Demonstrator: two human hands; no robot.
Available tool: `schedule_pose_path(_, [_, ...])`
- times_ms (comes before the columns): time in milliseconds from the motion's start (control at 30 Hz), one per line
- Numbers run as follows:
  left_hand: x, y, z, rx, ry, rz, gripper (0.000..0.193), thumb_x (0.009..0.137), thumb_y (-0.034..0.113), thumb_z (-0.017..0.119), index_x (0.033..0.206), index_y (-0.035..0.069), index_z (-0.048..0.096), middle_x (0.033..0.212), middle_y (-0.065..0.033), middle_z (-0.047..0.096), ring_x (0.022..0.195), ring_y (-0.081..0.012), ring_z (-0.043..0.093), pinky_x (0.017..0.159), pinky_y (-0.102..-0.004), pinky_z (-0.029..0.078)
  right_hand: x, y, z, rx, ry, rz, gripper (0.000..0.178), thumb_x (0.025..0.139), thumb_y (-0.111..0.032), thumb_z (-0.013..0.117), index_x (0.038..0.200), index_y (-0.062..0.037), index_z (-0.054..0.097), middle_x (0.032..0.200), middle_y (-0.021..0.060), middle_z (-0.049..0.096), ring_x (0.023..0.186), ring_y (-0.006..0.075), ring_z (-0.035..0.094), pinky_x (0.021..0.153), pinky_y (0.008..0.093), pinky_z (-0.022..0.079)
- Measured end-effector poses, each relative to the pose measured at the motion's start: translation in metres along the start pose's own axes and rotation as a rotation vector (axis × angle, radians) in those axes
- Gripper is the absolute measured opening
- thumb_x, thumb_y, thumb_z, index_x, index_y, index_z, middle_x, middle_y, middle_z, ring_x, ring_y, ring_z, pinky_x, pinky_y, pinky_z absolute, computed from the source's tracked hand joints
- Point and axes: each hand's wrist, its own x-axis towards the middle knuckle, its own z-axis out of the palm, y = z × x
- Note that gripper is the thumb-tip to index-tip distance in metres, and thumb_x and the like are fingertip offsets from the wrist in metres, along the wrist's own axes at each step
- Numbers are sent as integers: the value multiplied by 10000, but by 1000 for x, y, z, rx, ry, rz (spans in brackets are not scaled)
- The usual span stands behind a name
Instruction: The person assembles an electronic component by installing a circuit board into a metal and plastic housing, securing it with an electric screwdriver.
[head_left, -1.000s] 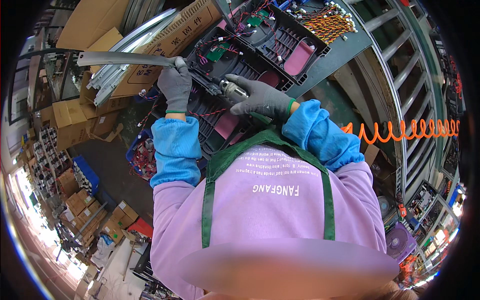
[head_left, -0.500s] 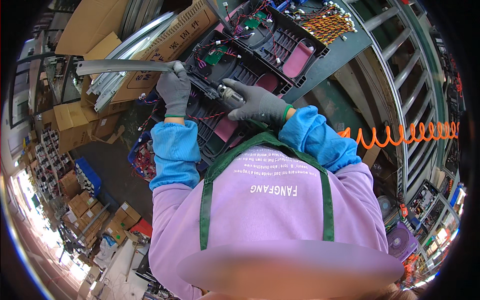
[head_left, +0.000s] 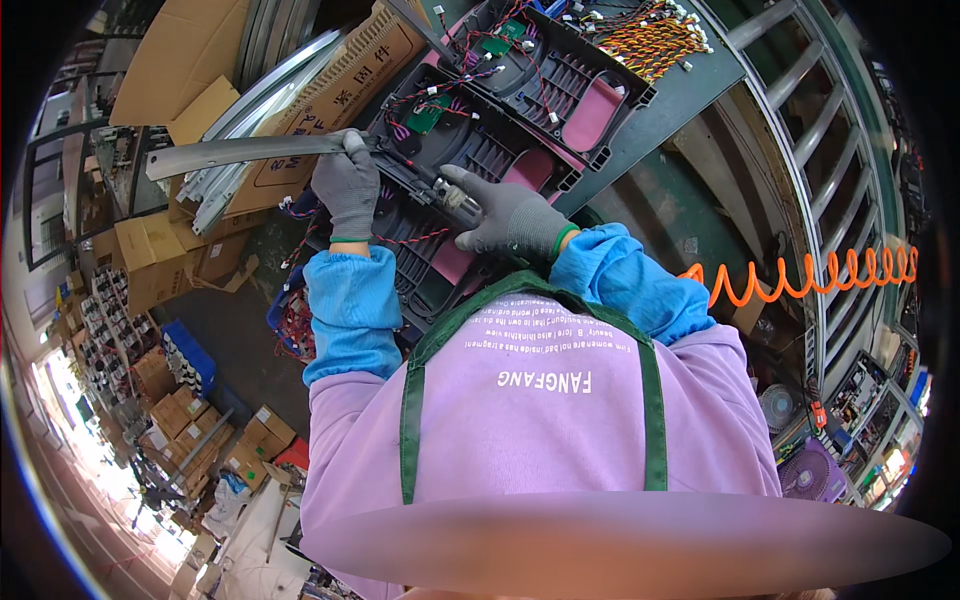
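Note:
My left hand (head_left: pixel 347 190), in a grey glove, is closed around the right end of a long grey metal strip (head_left: pixel 235 153) that reaches out to the left. My right hand (head_left: pixel 515 214), also gloved, grips a silver barrel-shaped power screwdriver (head_left: pixel 457 202). Its slim tip points up and left, towards a dark bracket-like part beside my left fingers; whether they touch is unclear. Under both hands lie black plastic housings (head_left: pixel 470 130) with ribbed insides. They hold green circuit boards (head_left: pixel 428 114), pink pads (head_left: pixel 593 114) and red-and-black wires.
A bundle of yellow, red and black cables (head_left: pixel 655 45) lies at the table's far end. To the left stand a cardboard box (head_left: pixel 345 85) and stacked metal strips (head_left: pixel 225 195). An orange coiled hose (head_left: pixel 790 285) stretches across the right, before a metal roller rack (head_left: pixel 800 80).
Both hands keep their grips in nearly the same place. The metal strip's free end has dipped slightly, and the whole view has shifted a little.

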Motion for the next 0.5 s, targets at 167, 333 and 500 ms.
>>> schedule_pose_path(167, [1, -6, 1, 1, -27, -29, 346, 942, 325, 445, 847, 93, 682, 729, -133, 656, 688, -339, 640, 617, -412, 494, 0, 0, 0, 0, 45, -36, 941, 679, -322, 727, 1470, -235, 224, 981, 202, 640, 890, 313, 651, 806, 384, 502])
schedule_pose_path(333, [0, -7, 2, -12, -24, -23, 342, 943, 325, 445, 848, 90, 675, 740, -128, 658, 700, -332, 642, 620, -409, 493, 2, 2, 0, 30, 5, -21, 939, 678, -314, 723, 1470, -231, 225, 977, 201, 639, 895, 311, 651, 812, 384, 499])
schedule_pose_path(500, [-3, 1, -3, 73, -37, 1, 321, 942, 316, 452, 856, 83, 654, 749, -120, 656, 713, -327, 643, 630, -402, 493, 2, -2, -3, 16, 3, -13, 943, 674, -302, 727, 1470, -231, 227, 969, 194, 638, 888, 306, 652, 794, 379, 501])
